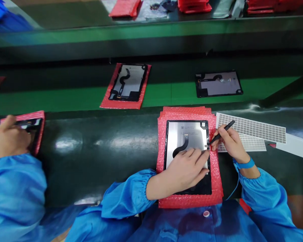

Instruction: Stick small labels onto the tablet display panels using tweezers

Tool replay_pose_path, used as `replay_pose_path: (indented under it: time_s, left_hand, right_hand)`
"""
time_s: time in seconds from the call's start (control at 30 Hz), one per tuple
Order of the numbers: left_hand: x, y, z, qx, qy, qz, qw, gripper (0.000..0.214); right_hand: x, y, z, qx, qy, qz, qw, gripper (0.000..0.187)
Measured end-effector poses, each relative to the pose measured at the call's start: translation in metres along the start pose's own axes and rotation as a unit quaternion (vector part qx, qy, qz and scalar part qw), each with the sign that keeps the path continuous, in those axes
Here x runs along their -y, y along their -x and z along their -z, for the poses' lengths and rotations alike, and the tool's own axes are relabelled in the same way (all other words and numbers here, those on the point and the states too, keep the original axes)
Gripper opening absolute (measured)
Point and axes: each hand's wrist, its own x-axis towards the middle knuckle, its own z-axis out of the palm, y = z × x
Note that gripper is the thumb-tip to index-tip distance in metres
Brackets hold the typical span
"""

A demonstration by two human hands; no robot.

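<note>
A tablet screen panel [178,134] lies face down on a stack of red bubble-wrap bags [164,188] in front of me. It has a silvery back, a dark frame and a curved black ribbon cable [182,147]. My left hand [183,169] lies across the panel, fingers stretched toward its right edge. In my right hand [228,141] is a slim black pen-like tool [222,132], whose lower tip meets the panel's right edge near a small grey patch. Whether the tool is tweezers or a stick I cannot tell. A blue wrist strap [244,164] circles my right wrist.
Sheets of small grey stickers [257,128] lie to the right. Beyond are another panel on red wrap [104,102] and a bare panel [226,88] on the green strip. At left, a co-worker's hand [8,137] covers another panel. Red packs [125,8] sit on the shelf.
</note>
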Motion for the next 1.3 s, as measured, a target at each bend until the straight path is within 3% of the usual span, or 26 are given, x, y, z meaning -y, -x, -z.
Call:
replay_pose_path:
  time_s: [0.93, 1.3]
  left_hand:
    - [0.0020, 0.0020, -0.0028, -0.009, 0.005, -0.006, 1.000, 0.052]
    - [0.0022, 0.0015, -0.0017, -0.010, -0.010, -0.005, 1.000, 0.061]
  right_hand:
    - [-0.0001, -0.0006, -0.0011, 0.000, -0.001, -0.016, 1.000, 0.049]
    - [0.0010, -0.0001, -0.0036, 0.001, 0.001, -0.012, 1.000, 0.048]
